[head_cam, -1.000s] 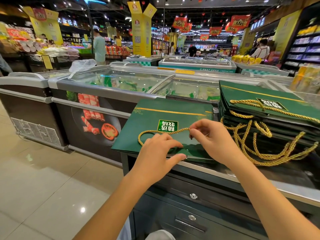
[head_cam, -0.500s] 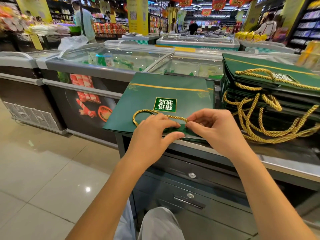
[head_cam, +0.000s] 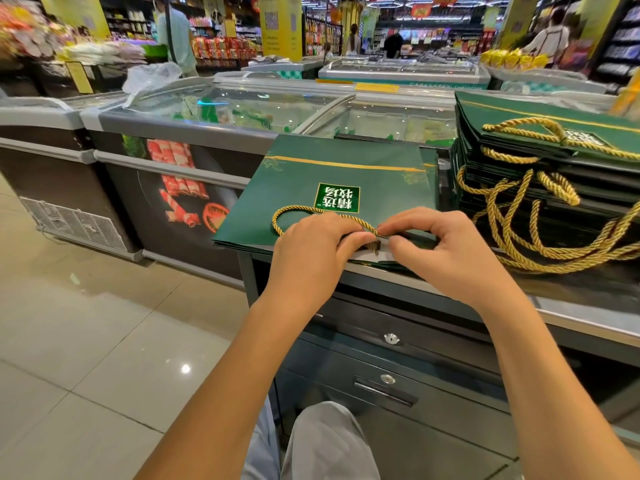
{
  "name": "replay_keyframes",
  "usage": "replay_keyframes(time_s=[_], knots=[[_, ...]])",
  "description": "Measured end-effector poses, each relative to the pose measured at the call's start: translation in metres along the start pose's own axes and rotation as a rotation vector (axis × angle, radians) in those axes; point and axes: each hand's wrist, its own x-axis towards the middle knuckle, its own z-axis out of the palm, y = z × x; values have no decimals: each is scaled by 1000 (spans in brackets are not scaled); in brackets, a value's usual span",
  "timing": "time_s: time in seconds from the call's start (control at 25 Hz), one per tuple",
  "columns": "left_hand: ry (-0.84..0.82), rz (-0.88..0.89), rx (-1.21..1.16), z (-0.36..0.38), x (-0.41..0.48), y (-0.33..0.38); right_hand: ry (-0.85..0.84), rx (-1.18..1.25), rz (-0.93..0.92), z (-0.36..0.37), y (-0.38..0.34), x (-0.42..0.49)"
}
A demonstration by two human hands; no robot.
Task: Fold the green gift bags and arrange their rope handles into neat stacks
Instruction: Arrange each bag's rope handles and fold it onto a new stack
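A flat green gift bag (head_cam: 346, 174) lies on the counter top with its label facing up. Its gold rope handle (head_cam: 294, 211) loops over the bag's near part. My left hand (head_cam: 311, 247) rests over the bag's near edge, thumb against the rope's end. My right hand (head_cam: 446, 251) pinches the rope beside it at the bag's near edge. To the right stands a stack of folded green bags (head_cam: 547, 147), and their gold rope handles (head_cam: 540, 237) hang in a tangle off the front.
The grey counter (head_cam: 588, 317) has locked drawers (head_cam: 391, 368) below my hands. Glass-topped freezer chests (head_cam: 242, 109) stand behind and to the left. Tiled floor (head_cam: 86, 341) lies to the left. Shoppers stand far back. My knee (head_cam: 329, 441) is under the counter's edge.
Both hands have drawn closer to the bag's near edge, bringing the rope end down with them. The view has tilted down and nearer to the counter.
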Motion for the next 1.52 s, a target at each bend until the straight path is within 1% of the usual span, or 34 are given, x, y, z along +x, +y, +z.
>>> replay_keyframes(time_s=[0.12,0.32,0.48,0.6,0.8,1.0,1.08,1.24,1.32,1.44,1.52], knots=[[50,4,4,1,-1,2,-21,-3,-7,-1,1,1],[215,16,-15,12,-12,2,-31,26,8,-2,0,1],[334,137,-69,23,-23,-8,-47,5,-16,-2,1,2],[380,190,-35,28,-21,-9,-52,18,-6,-2,2,3],[343,87,-40,32,-15,0,-61,16,-25,-2,4,3],[276,114,-119,27,-19,-1,14,110,21,-3,3,1],[211,129,-163,22,-24,-2,29,129,40,-5,3,0],[-12,118,-262,5,-34,-12,-11,157,88,-6,3,0],[-79,123,-289,-2,-36,-17,-27,185,111,-6,2,0],[-72,120,-332,-14,-35,-20,-42,195,135,-6,1,1],[15,102,-341,-24,-32,-25,-48,183,125,-6,1,1]])
